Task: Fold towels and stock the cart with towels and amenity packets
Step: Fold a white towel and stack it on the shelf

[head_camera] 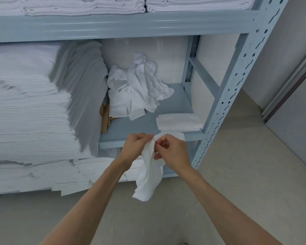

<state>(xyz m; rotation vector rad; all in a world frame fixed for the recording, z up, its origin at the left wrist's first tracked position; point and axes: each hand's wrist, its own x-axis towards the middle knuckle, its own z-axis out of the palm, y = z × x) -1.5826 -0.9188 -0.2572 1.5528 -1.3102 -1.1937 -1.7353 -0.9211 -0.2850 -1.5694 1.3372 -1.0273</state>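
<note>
We're pinching the small towel with left hand and right hand, probably hunting corners to fold.

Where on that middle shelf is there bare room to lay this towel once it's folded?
Bare shelf lies between the crumpled pile, the folded towel and the front edge. The left side is crowded with stacked linens.

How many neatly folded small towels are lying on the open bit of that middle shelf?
1: a single folded small towel lies near the front right corner of the middle shelf, beside the post. The crumpled pile behind it may hide others.
</note>
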